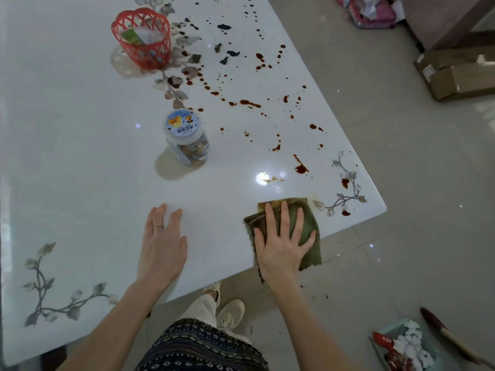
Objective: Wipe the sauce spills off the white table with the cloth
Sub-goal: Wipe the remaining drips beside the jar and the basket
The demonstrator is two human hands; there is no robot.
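Observation:
A glossy white table [80, 162] with grey floral inlays carries reddish-brown sauce spills [249, 103] scattered across its right half, from the far end down to a larger blot [301, 169] near the right corner. A folded olive-green cloth [308, 223], stained brown at its far edge, lies at the near right edge of the table and hangs slightly over it. My right hand [281, 245] presses flat on the cloth with fingers spread. My left hand [162, 245] rests flat on bare table to the left, holding nothing. A faint yellowish smear [314, 195] shows just beyond the cloth.
A clear jar [186, 137] with a printed lid stands mid-table. A red plastic basket [142, 38] sits farther back. Dark scraps [225, 53] lie among the far spots. On the floor are a cardboard box [455, 73], a dustpan of litter [407, 346] and a brush handle [450, 336].

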